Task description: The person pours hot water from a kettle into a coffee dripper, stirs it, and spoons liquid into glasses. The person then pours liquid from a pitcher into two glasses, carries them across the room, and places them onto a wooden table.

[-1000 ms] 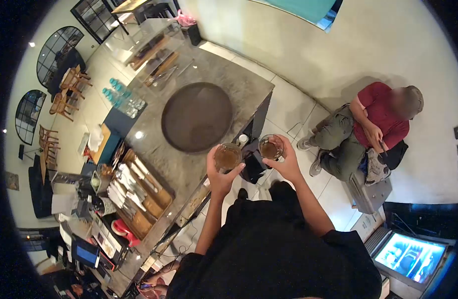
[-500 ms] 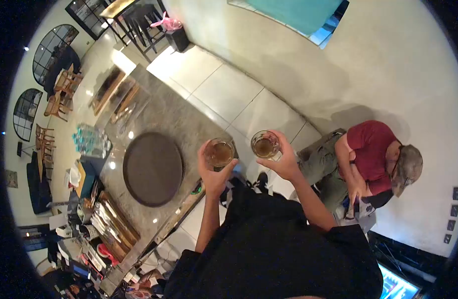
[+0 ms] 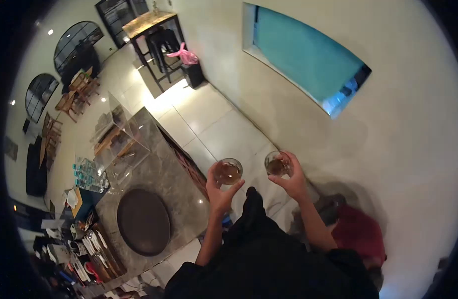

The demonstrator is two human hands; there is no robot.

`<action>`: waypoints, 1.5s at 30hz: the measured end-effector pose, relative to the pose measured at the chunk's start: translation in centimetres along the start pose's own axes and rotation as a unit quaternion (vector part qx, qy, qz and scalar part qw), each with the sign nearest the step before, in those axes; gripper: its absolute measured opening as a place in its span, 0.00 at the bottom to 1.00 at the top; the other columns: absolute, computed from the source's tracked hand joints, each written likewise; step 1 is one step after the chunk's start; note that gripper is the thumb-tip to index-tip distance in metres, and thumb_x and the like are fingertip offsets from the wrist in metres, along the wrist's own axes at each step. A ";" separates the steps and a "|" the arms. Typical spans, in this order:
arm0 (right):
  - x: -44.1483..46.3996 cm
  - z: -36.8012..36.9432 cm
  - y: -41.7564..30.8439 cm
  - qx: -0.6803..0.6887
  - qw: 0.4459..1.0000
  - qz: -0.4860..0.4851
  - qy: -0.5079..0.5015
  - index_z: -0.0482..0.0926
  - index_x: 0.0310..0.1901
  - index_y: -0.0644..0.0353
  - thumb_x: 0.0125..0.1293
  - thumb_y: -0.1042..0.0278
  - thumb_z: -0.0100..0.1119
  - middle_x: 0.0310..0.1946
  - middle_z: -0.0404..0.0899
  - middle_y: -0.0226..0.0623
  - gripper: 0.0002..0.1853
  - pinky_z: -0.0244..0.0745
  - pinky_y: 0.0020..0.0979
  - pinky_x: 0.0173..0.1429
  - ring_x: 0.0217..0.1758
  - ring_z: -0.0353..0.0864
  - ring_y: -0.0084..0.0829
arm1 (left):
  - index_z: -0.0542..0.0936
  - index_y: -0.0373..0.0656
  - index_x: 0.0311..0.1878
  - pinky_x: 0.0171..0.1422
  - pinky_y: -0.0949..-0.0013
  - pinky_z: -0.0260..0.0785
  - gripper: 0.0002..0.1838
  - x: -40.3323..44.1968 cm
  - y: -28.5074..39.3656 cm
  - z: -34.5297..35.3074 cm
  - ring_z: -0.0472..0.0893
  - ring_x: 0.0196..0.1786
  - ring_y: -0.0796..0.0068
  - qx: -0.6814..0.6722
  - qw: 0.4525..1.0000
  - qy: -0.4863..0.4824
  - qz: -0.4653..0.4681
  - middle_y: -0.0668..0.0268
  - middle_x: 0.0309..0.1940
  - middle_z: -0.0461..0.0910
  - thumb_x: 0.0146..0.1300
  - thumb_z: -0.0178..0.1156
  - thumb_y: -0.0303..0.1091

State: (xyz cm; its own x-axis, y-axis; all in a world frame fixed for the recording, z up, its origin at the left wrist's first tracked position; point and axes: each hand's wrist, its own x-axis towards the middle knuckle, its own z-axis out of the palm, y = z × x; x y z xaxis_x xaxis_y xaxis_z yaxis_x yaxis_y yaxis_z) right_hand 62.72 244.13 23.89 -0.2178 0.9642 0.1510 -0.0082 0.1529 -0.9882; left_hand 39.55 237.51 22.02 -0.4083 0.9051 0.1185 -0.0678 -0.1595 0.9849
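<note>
My left hand [image 3: 221,197] is closed around a clear drinking glass [image 3: 229,171] with brown liquid in it. A second glass [image 3: 277,165], also holding a brownish drink, is gripped in my right hand [image 3: 294,180]. Both glasses are held up in front of me, a small gap apart, and I look down into their open tops. Left of my left hand, a round dark tray [image 3: 144,222] lies flat on the grey stone counter [image 3: 181,219]. Neither glass touches the tray.
Bottled water with blue caps [image 3: 89,175] and a clear acrylic case [image 3: 120,142] stand on the counter. A cutlery box [image 3: 103,254] is at its near left. A person in a red shirt [image 3: 358,233] is close on my right. A tall table [image 3: 148,24] and a black bin [image 3: 192,74] stand ahead.
My view has shifted forward, showing more floor and wall ahead. The tray and the person in red now sit lower in view. Both hands still hold their glasses.
</note>
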 end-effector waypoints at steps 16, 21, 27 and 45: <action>33.9 -0.6 4.1 -0.004 0.995 0.033 -0.097 0.65 0.69 0.59 0.48 0.73 0.81 0.60 0.75 0.40 0.46 0.74 0.37 0.66 0.66 0.74 0.34 | 0.69 0.40 0.66 0.68 0.59 0.72 0.44 29.1 0.2 6.5 0.76 0.65 0.65 0.066 0.997 0.014 0.025 0.59 0.60 0.76 0.46 0.82 0.33; 46.0 1.4 7.4 0.054 0.989 0.008 -0.139 0.65 0.69 0.61 0.48 0.75 0.80 0.61 0.75 0.40 0.46 0.72 0.38 0.69 0.67 0.74 0.34 | 0.68 0.40 0.67 0.68 0.59 0.71 0.44 39.0 -1.8 6.6 0.75 0.65 0.64 0.080 0.995 0.050 0.038 0.58 0.61 0.76 0.46 0.82 0.32; 60.8 5.9 9.2 0.056 0.978 0.039 -0.195 0.65 0.69 0.62 0.49 0.75 0.79 0.63 0.74 0.39 0.45 0.70 0.36 0.70 0.68 0.73 0.33 | 0.69 0.41 0.67 0.67 0.58 0.72 0.44 50.3 -2.9 6.2 0.76 0.64 0.63 0.048 0.989 0.139 0.024 0.58 0.60 0.75 0.46 0.81 0.30; 94.0 30.8 11.7 0.072 0.967 0.007 -0.245 0.67 0.67 0.63 0.48 0.77 0.79 0.60 0.76 0.40 0.43 0.70 0.35 0.71 0.67 0.74 0.33 | 0.72 0.40 0.66 0.70 0.60 0.67 0.43 85.3 -2.7 -12.0 0.76 0.62 0.63 0.150 0.967 0.198 0.063 0.58 0.55 0.79 0.42 0.81 0.29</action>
State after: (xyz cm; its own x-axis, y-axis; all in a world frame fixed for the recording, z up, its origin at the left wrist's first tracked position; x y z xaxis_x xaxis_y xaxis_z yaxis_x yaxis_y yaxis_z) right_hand 12.07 329.88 25.70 -0.6546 0.7424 0.1428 -0.1299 0.0756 -0.9886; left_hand -6.03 310.39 27.94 -0.7171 0.6543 0.2402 0.2474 -0.0832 0.9653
